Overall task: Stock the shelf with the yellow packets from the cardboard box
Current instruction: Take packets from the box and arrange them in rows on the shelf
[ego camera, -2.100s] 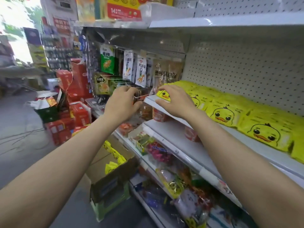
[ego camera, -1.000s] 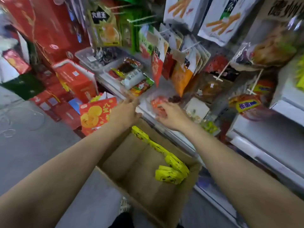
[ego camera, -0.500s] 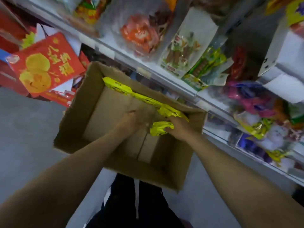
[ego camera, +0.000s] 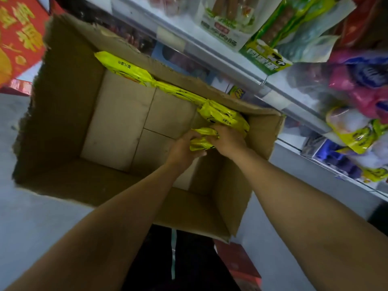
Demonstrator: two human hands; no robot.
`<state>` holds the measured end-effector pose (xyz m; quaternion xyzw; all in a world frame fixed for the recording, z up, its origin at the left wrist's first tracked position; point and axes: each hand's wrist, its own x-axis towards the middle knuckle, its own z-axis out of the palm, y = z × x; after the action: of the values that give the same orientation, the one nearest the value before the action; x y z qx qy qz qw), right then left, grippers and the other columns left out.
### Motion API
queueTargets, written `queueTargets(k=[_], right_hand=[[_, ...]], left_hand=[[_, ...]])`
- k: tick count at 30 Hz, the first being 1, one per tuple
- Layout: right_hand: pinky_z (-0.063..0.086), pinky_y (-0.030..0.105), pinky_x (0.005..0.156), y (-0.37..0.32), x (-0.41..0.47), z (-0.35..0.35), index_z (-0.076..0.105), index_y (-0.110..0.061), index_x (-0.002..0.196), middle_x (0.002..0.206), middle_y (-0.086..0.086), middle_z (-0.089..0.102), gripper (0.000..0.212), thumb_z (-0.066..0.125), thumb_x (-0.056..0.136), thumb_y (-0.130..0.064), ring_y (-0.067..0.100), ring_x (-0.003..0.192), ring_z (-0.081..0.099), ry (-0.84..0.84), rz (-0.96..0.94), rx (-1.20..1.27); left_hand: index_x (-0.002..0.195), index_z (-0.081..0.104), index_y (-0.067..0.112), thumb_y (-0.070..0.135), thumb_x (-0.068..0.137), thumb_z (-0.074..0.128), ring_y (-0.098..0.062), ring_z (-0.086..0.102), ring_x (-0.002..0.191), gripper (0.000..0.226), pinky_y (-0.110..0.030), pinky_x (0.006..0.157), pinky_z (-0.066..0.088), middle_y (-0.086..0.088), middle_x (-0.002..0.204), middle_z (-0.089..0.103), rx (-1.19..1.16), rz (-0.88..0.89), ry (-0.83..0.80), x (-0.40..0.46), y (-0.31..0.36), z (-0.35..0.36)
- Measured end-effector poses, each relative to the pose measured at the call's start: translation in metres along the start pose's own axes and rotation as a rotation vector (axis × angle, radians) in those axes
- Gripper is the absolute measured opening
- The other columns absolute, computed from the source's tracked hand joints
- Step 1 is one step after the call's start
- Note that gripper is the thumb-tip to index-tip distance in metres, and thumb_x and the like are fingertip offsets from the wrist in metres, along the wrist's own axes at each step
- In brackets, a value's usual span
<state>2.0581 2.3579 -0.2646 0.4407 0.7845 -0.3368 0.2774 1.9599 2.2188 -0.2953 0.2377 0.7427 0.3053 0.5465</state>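
An open cardboard box point(ego camera: 63, 114) sits on the floor below me, mostly bare inside. Yellow packets point(ego camera: 130, 70) stand in a row along its far wall. Both my hands are down in the far right corner of the box. My left hand point(ego camera: 183, 149) and my right hand point(ego camera: 227, 139) together grip a small bunch of yellow packets point(ego camera: 201, 141) from either side. More yellow packets point(ego camera: 224, 116) lie just behind my right hand.
A shelf edge point(ego camera: 220, 51) runs diagonally just beyond the box, loaded with bagged snacks point(ego camera: 266, 57). A red box with gold print point(ego camera: 16, 36) stands at the upper left. Grey floor point(ego camera: 31, 223) surrounds the box; my dark trousers point(ego camera: 184, 259) show below it.
I have turned from the shelf down to the box. Both hands have dropped into its right corner and closed round a bunch of yellow packets.
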Motion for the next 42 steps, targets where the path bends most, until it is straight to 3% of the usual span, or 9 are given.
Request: queueTargets(k=[9,12,15,20,23,28,33,39,42], right_hand=[[0.045,0.036,0.082,-0.007,0.019,0.004,0.069,-0.007,0.11,0.106,0.014,0.069,0.044,0.058,0.095,-0.047,0.033,0.105,0.062,-0.102,0.02,0.153],[0.041,0.034,0.075,-0.008,0.021,0.018,0.068,-0.004,0.1,0.093,0.011,0.066,0.043,0.059,0.094,-0.046,0.033,0.099,0.062,-0.1,0.062,0.219],[0.045,0.033,0.092,-0.008,0.023,0.029,0.063,-0.012,0.124,0.119,0.01,0.068,0.048,0.069,0.088,-0.043,0.029,0.116,0.06,-0.105,0.097,0.291],[0.043,0.033,0.099,-0.006,0.022,0.038,0.055,-0.012,0.133,0.133,0.011,0.06,0.067,0.084,0.075,-0.03,0.029,0.126,0.054,-0.136,0.161,0.262],[0.045,0.033,0.098,-0.004,0.02,0.038,0.058,-0.012,0.13,0.13,0.01,0.063,0.064,0.085,0.073,-0.027,0.029,0.123,0.056,-0.112,0.145,0.257],[0.045,0.031,0.095,0.0,0.002,0.025,0.062,-0.016,0.126,0.127,0.007,0.066,0.057,0.083,0.075,-0.03,0.028,0.121,0.059,-0.057,0.156,0.246],[0.046,0.031,0.093,-0.002,-0.038,-0.007,0.064,-0.017,0.124,0.126,0.007,0.066,0.054,0.083,0.076,-0.033,0.029,0.118,0.059,0.005,0.168,0.297],[0.053,0.039,0.092,-0.009,-0.101,-0.046,0.067,-0.015,0.119,0.118,0.006,0.07,0.057,0.087,0.07,-0.034,0.025,0.105,0.066,0.108,0.178,0.582],[0.057,0.024,0.07,-0.009,-0.139,-0.062,0.069,-0.013,0.109,0.101,0.003,0.074,0.036,0.084,0.076,-0.019,0.005,0.076,0.07,0.155,0.154,0.814]], left_hand=[[0.086,0.072,0.018,0.003,0.069,0.078,0.004,0.052,0.06,0.023,-0.016,0.059,0.039,0.013,0.063,0.059,-0.054,-0.113,0.032,-0.005,-0.028,-0.043],[0.093,0.07,0.004,0.004,0.078,0.075,-0.009,0.057,0.072,0.016,-0.019,0.061,0.037,0.0,0.077,0.062,0.094,-0.188,0.149,-0.014,-0.055,-0.081],[0.097,0.069,0.014,0.022,0.078,0.078,-0.018,0.061,0.083,0.022,-0.025,0.068,0.038,0.001,0.086,0.065,0.281,-0.265,0.111,-0.021,-0.075,-0.107],[0.11,0.061,0.037,0.06,0.051,0.08,-0.021,0.06,0.102,0.066,-0.037,0.086,0.049,0.005,0.106,0.065,0.452,-0.262,0.055,-0.015,-0.075,-0.099],[0.114,0.061,0.034,0.05,0.057,0.085,-0.025,0.055,0.108,0.063,-0.037,0.087,0.043,-0.002,0.112,0.061,0.546,-0.267,0.067,-0.013,-0.067,-0.087],[0.1,0.073,0.021,0.059,0.043,0.078,-0.023,0.068,0.092,0.07,-0.041,0.086,0.054,-0.004,0.1,0.073,0.232,-0.372,-0.156,-0.021,-0.052,-0.081],[0.112,0.069,0.011,0.02,0.077,0.081,-0.018,0.072,0.084,0.038,-0.033,0.081,0.058,-0.009,0.104,0.073,-0.121,-0.392,-0.126,-0.054,-0.023,-0.093],[0.104,0.07,0.024,0.033,0.089,0.069,-0.022,0.072,0.092,0.018,-0.039,0.085,0.056,-0.005,0.1,0.075,-0.134,-0.216,-0.162,-0.098,0.034,-0.12],[0.108,0.068,0.021,0.03,0.093,0.064,-0.012,0.073,0.082,0.019,-0.03,0.073,0.057,0.005,0.089,0.076,-0.103,-0.099,-0.113,-0.117,0.073,-0.121]])
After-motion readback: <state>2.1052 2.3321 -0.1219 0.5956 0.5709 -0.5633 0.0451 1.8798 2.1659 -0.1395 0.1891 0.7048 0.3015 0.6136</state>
